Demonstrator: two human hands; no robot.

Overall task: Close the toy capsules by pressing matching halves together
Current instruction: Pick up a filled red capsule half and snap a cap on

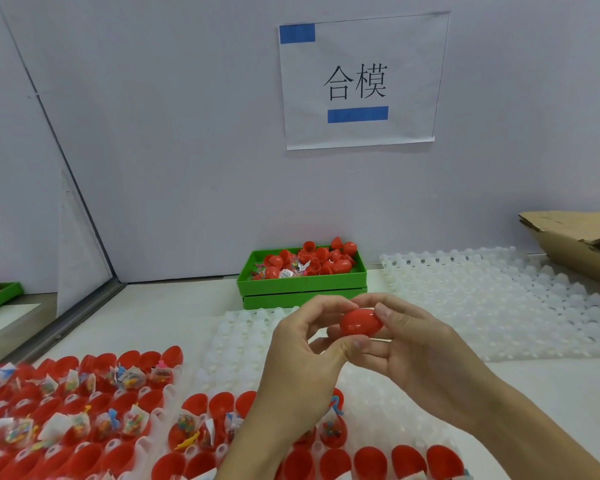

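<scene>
Pressing evenly along the seam is advised, since the glossy red egg-shaped plastic capsule (360,323) is gripped in mid-air above the translucent white dimpled plastic tray (243,336), pinched at one end by the left hand (303,344) and at the other by the right hand (416,344). Both halves should be kept aligned and squeezed straight together until seated, then checked for gaps.

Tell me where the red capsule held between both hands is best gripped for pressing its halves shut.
Probably at its two rounded ends, one hand from each side. The red capsule lies sideways with its seam running crosswise, so the left hand and right hand can push along its long axis, fingers cupping the domes.
</scene>
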